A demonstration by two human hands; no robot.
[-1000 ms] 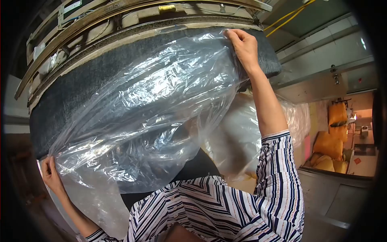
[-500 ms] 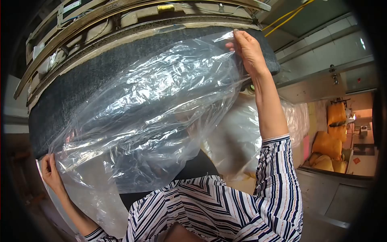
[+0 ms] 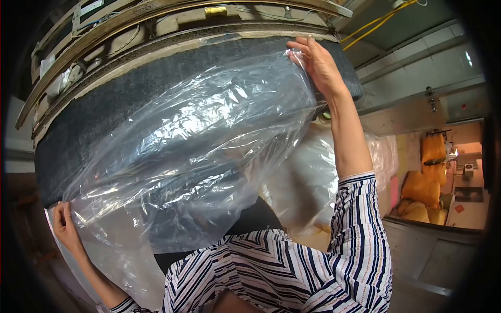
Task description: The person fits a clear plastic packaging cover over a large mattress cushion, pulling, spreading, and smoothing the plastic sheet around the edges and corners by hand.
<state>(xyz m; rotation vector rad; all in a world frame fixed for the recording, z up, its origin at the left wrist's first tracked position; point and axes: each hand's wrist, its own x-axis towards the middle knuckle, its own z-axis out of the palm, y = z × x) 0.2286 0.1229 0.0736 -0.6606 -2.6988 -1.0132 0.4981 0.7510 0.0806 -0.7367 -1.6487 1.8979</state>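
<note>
A large clear plastic bag (image 3: 198, 125), wrinkled and shiny, lies spread over a dark padded surface (image 3: 104, 115) and hangs down toward my lap. My left hand (image 3: 65, 227) is closed at the bag's lower left corner, thumb and fingers pinching its edge. At the upper right end, my right hand (image 3: 321, 65) has its fingers apart. Some of those fingertips touch the film's edge, and the film partly covers them.
Beyond the dark surface runs a machine frame (image 3: 172, 10) with long bars and a small yellow piece (image 3: 215, 10). More clear plastic (image 3: 308, 177) is heaped at my right. Farther right, orange bundles (image 3: 421, 189) show through an opening. Yellow cables (image 3: 373, 23) hang at upper right.
My right hand's fingers have spread from a pinch on the bag's corner, and the film's edge there has dropped slightly. The left hand keeps its pinch, nearly still.
</note>
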